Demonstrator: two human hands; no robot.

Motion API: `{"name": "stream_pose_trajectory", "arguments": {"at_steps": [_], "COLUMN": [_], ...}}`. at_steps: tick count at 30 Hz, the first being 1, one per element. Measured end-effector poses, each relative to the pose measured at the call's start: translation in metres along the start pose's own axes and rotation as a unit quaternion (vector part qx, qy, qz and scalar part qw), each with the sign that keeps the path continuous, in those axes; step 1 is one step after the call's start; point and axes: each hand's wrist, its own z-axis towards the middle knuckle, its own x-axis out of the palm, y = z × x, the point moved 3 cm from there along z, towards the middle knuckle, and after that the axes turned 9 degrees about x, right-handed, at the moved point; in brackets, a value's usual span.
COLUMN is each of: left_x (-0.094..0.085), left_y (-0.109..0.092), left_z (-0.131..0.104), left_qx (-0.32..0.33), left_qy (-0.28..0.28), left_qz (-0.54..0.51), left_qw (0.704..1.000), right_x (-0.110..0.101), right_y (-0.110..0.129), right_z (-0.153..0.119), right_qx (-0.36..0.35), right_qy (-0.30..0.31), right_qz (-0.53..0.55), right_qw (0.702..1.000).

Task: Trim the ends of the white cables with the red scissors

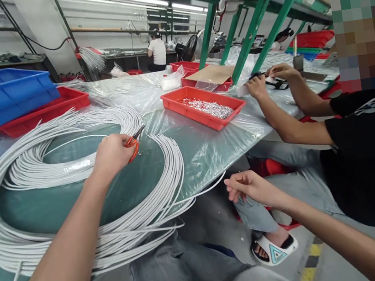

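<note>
My left hand (115, 152) is closed around a pair of scissors (133, 146) with orange handles, its dark blades pointing up and right. Below that hand lies a large coil of white cable (141, 206), many strands side by side, with cut ends bunched just right of the scissors. A second white coil (57, 174) sits behind, partly covered by my left arm. Past the table's front edge, my right hand (249, 187) has thumb and fingers pinched together. One loose white cable (210, 187) reaches out to just above those fingertips; whether they grip anything I cannot make out.
A red tray (203, 106) of small shiny metal parts stands beyond the coils. Blue bins (5, 97) and a red bin (74, 99) are at the left. A co-worker (364, 145) sits close on the right, hands on the table. Green shelf posts (249, 31) rise behind.
</note>
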Motion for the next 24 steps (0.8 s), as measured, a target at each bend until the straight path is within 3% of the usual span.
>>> {"name": "stream_pose_trajectory", "arguments": {"at_steps": [3, 5, 8, 10, 13, 19, 24], "left_x": [0.003, 0.004, 0.005, 0.005, 0.005, 0.007, 0.006], "left_y": [0.004, 0.007, 0.010, 0.010, 0.010, 0.009, 0.008], "left_z": [0.002, 0.003, 0.004, 0.005, 0.005, 0.005, 0.004], "left_qx": [0.013, 0.017, 0.027, 0.030, 0.032, 0.041, 0.038], "left_qy": [0.005, 0.011, 0.011, 0.015, 0.019, 0.024, 0.027], "left_qz": [0.004, 0.006, 0.009, 0.009, 0.011, 0.015, 0.016], "left_qw": [1.000, 1.000, 1.000, 0.999, 0.999, 0.999, 0.999], "right_x": [0.005, 0.015, 0.038, 0.051, 0.060, 0.063, 0.061], "right_y": [0.033, 0.059, 0.090, 0.099, 0.101, 0.098, 0.098], "right_z": [-0.014, -0.020, -0.014, -0.002, 0.018, 0.024, 0.024], "right_qx": [-0.102, -0.209, -0.380, -0.437, -0.449, -0.476, -0.488], "right_qy": [-0.017, -0.048, -0.056, -0.051, -0.055, -0.076, -0.061], "right_qz": [-0.116, -0.205, -0.331, -0.407, -0.476, -0.515, -0.510], "right_qw": [0.988, 0.955, 0.862, 0.801, 0.754, 0.708, 0.706]}}
